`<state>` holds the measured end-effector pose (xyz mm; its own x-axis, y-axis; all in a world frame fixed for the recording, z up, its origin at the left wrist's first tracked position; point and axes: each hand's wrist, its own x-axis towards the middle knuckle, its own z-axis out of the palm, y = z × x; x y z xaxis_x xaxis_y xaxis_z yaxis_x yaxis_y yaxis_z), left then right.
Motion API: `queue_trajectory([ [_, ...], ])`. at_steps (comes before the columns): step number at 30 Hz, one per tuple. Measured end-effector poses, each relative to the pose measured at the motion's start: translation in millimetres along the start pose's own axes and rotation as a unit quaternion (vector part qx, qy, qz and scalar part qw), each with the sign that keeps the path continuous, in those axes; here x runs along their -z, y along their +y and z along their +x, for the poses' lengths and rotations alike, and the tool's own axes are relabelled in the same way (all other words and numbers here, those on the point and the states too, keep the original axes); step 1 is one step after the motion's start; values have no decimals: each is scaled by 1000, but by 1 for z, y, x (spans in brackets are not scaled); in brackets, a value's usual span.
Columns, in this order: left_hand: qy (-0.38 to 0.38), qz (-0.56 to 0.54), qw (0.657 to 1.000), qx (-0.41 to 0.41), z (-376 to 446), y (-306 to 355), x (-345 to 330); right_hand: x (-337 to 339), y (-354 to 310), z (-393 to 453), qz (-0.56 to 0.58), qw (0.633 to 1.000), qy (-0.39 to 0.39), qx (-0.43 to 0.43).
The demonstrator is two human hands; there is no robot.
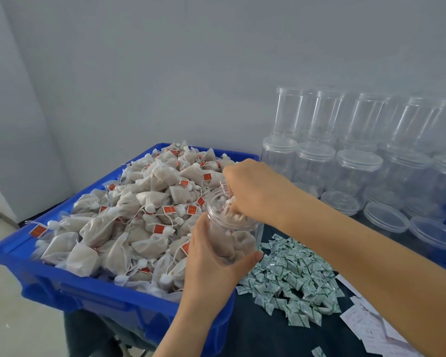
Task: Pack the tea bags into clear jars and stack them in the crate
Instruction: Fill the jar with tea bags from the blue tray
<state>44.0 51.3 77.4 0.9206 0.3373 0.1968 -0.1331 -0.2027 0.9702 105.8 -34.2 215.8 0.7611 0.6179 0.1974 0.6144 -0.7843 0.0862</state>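
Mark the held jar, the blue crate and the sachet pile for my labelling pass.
held jar (229, 222), head view, on its clear wall.
blue crate (93, 295), head view, on its near wall.
sachet pile (294, 274), head view, on its middle.

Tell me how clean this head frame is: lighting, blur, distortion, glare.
Head view: soft, even light with faint shadows; wide-angle bending shows at the edges, where the blue crate rim curves. The tea bags look sharp. The empty jars at the back right are hazy, their edges blending into the wall. The right hand at the held jar, gripped by the left hand, shows only slight softness.
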Motion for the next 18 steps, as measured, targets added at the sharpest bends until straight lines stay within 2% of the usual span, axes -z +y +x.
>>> queue_trajectory([
  [5, -10, -5, 1000, 3, -1, 2, 0, 1, 2, 2, 31, 996, -78, 22],
  [11, -24, -1, 1000, 0, -1, 2, 0, 4, 4, -1, 59, 989, -131, 27],
  [18, -17, 2, 999, -27, -3, 4, 0, 10, 6, 0, 43, 973, -216, 68],
])
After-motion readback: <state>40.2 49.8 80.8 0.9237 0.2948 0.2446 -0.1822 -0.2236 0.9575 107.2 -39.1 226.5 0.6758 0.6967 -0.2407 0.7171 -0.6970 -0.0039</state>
